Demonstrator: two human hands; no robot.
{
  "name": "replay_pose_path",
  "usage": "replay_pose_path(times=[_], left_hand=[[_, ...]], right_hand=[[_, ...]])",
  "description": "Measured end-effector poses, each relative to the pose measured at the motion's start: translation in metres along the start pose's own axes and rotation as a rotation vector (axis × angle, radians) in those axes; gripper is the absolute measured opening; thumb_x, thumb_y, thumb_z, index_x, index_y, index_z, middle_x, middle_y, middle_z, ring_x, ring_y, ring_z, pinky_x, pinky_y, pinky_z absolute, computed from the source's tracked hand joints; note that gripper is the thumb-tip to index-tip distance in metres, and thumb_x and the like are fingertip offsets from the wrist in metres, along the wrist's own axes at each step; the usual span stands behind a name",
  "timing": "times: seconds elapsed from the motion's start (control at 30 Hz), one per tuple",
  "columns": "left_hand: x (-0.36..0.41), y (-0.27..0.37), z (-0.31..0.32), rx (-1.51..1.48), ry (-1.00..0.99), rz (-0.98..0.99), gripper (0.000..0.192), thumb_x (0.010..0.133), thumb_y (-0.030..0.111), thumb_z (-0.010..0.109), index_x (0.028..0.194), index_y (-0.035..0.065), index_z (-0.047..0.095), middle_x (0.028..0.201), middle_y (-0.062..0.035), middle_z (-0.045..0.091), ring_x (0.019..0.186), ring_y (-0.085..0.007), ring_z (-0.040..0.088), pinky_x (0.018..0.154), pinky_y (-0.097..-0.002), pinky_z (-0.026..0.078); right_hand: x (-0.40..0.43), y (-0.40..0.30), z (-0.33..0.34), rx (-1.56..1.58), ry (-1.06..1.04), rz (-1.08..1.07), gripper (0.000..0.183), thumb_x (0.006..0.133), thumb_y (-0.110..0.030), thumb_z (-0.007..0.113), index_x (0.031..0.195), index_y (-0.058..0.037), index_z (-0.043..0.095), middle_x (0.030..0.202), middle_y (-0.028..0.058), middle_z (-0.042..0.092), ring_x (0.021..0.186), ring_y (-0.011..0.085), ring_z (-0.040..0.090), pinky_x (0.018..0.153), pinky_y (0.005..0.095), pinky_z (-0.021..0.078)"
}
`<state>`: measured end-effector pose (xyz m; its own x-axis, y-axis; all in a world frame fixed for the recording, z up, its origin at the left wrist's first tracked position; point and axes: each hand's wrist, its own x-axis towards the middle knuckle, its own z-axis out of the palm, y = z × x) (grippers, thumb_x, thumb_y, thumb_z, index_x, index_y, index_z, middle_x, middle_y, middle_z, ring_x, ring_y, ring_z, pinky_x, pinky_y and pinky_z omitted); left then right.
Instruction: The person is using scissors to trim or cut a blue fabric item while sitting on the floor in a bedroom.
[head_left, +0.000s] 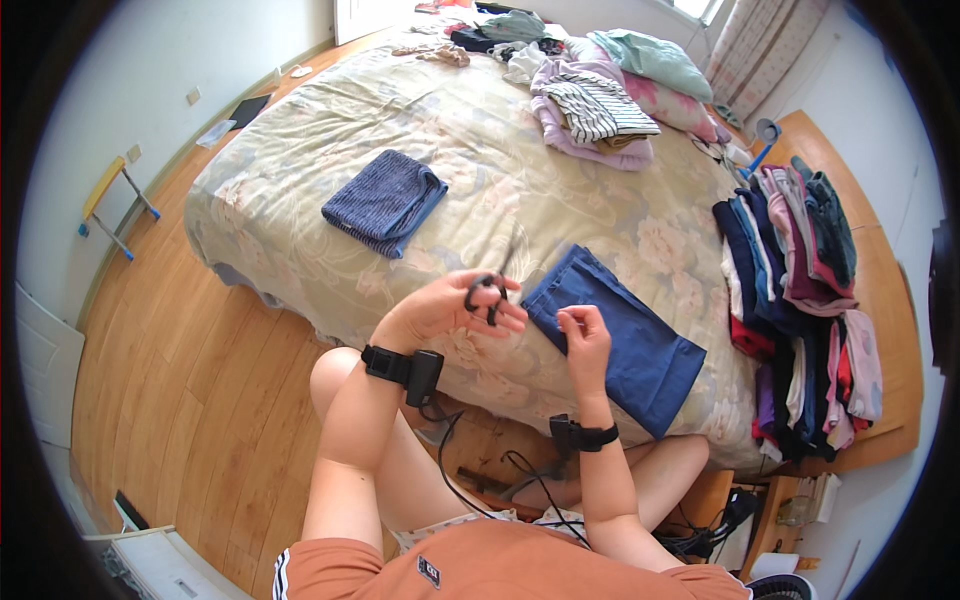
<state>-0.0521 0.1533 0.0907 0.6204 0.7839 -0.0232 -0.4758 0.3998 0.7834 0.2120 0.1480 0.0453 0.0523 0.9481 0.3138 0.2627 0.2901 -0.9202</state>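
My left hand (469, 304) holds a pair of scissors with dark handles (491, 300) over the near edge of the bed. Its fingers are spread around the handle loops, and the blurred blades point away from me. My right hand (585, 337) is raised just above a folded dark blue cloth (622, 345), thumb and fingertips together. Whether something thin is pinched there cannot be made out. Beyond my left hand, a folded blue ribbed towel (384, 202) lies on the floral bedspread (487, 195).
Stacked folded clothes (795, 247) stand at the bed's right side, by the wooden headboard (892, 300). A striped garment (600, 109) tops a pile farther back, near pillows (660, 64). Black cables (450, 450) hang from the wrist devices. A small folding stool (105, 195) stands by the left wall.
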Motion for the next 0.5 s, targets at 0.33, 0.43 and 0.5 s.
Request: replay_pose_path(times=[0.33, 0.43, 0.5], left_hand=[[-0.007, 0.005, -0.002, -0.046, 0.058, 0.104, 0.055, 0.098, 0.026, 0.061, 0.139, -0.0063, 0.043, 0.122, -0.0273, 0.063, 0.109, -0.0355, 0.067, 0.095, -0.0462, 0.056], [-0.007, 0.006, -0.003, -0.055, 0.027, 0.12, 0.056, 0.099, 0.026, 0.061, 0.139, -0.0072, 0.042, 0.122, -0.0272, 0.063, 0.109, -0.0345, 0.067, 0.096, -0.0468, 0.055], [-0.008, 0.005, -0.004, -0.065, -0.015, 0.112, 0.055, 0.099, 0.025, 0.061, 0.139, -0.0078, 0.042, 0.122, -0.0272, 0.063, 0.109, -0.0333, 0.067, 0.097, -0.0469, 0.055]], right_hand=[[-0.001, -0.006, 0.059, -0.732, 0.082, -0.454, 0.013, 0.08, -0.012, 0.074, 0.081, -0.009, 0.061, 0.087, 0.0068, 0.056, 0.086, 0.0262, 0.057, 0.072, 0.0383, 0.0457], [-0.001, -0.005, 0.061, -0.775, 0.079, -0.482, 0.014, 0.078, -0.013, 0.075, 0.08, -0.0106, 0.061, 0.085, 0.0055, 0.055, 0.086, 0.0261, 0.056, 0.072, 0.0389, 0.0444], [-0.003, -0.004, 0.06, -0.778, 0.058, -0.518, 0.014, 0.078, -0.013, 0.075, 0.08, -0.0109, 0.061, 0.085, 0.0049, 0.054, 0.085, 0.026, 0.056, 0.072, 0.0389, 0.0442]])
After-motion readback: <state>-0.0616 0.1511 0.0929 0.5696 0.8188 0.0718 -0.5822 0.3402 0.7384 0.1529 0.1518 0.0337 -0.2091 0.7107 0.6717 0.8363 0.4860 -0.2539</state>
